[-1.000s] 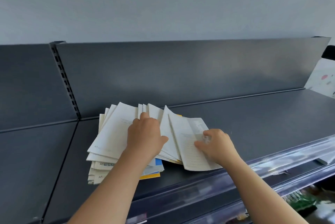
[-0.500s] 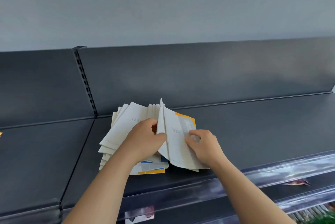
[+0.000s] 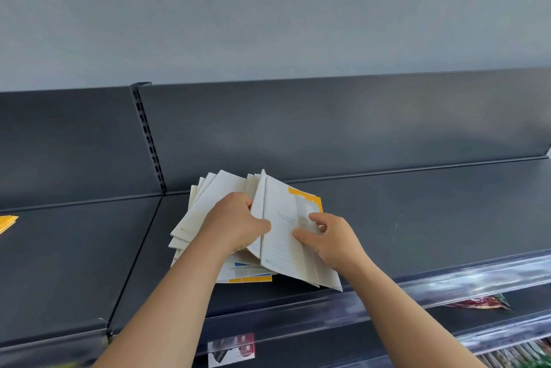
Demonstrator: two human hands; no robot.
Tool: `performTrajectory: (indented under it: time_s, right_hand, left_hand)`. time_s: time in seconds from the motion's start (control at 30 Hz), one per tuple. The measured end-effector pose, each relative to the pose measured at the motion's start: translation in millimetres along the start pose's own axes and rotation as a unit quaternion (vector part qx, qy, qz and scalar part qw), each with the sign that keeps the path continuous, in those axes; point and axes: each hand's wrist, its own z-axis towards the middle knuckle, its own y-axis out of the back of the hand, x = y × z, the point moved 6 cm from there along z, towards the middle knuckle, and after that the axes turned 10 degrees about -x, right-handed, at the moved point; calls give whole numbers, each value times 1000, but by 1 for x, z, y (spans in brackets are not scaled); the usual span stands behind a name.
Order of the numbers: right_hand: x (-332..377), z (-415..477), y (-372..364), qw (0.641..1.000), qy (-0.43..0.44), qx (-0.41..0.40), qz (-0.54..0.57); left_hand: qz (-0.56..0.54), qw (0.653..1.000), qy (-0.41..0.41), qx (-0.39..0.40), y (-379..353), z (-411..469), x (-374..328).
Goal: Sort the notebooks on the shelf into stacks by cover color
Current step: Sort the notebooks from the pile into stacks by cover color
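Pinches thin cream-and-yellow paper notebook (image 3: pixel 280 248) with right hand (image 3: pixel 335 244); grips fanned pale notebook pile (image 3: pixel 208 206), left of it, with left hand (image 3: pixel 235 227), on dark metal shelf (image 3: pixel 417 218). Light, floppy, slippery (hold by spine).

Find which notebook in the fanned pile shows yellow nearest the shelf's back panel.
The yellow-bordered notebook peeking out beyond the right hand; the other yellow-edged notebook lies lowest, at the front.

Two bare arms - left forearm (image 3: pixel 167 308) and right forearm (image 3: pixel 396 308) uncovered all the way from bottom frame edge to wrist. Left hand (image 3: pixel 235 224) and right hand (image 3: pixel 334 241) bare too - plain skin only.
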Motion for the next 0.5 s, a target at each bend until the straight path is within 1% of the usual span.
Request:
performTrajectory:
  time_s: [0.07, 0.13, 0.2, 0.3, 0.5]
  right_hand:
    - [7, -5, -2, 1000, 13, 10, 14]
    - [10, -7, -1, 999, 20, 18, 19]
    - [9, -7, 4, 1000, 10, 7, 20]
    - [8, -5, 8, 1000, 9, -8, 18]
    - [42, -14, 0, 993, 64, -13, 98]
  left_hand:
    - [21, 1000, 0, 12, -1, -3, 0]
    - [14, 1000, 5, -4, 4, -4, 4]
    - [-27, 999, 18, -38, 11, -4, 11]
    - [-113, 991, 31, -67, 17, -9, 18]
    - [-255, 955, 64, -137, 33, -23, 29]
